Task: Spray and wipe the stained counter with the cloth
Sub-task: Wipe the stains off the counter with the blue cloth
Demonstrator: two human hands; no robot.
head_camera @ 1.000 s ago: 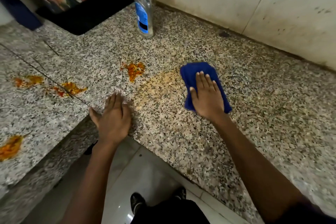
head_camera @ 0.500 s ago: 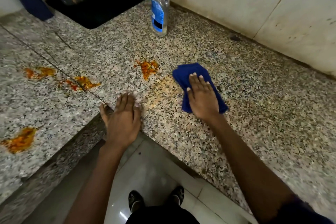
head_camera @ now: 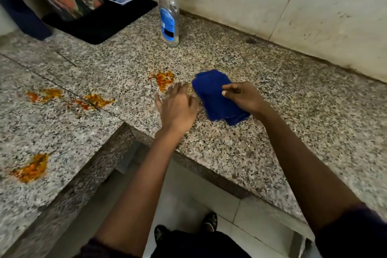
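The granite counter is carrying orange stains just ahead of the left hand, which is hovering with loose, spread fingers. The right hand is pinching the blue cloth between both hands; it looks soft, light, best gathered by an edge.

cloth on counter, bottle behind
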